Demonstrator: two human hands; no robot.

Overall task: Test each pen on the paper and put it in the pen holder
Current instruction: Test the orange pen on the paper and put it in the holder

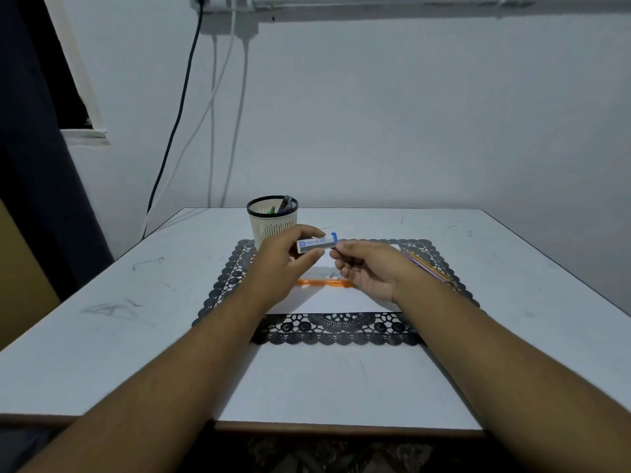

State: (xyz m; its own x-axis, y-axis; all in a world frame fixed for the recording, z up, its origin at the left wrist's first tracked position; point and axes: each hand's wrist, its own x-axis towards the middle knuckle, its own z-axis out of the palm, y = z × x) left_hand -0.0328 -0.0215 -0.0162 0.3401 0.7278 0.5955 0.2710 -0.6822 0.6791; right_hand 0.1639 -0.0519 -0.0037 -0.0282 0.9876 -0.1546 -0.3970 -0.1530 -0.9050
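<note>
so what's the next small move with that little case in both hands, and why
Probably pull the blue cap open with the right hand while the left hand steadies the small clear lead case. Both hands grip it above the white paper, and the orange pen lies untested below.

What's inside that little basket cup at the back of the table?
The pen holder shows a few pen tops, one green and one dark, near its rim. Its slatted wall hides the rest, so I can't count them.

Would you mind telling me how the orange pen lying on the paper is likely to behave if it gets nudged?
The orange pen looks slim and plastic, so probably light and stiff. Lying flat on the smooth paper, it may well slide or roll.
</note>
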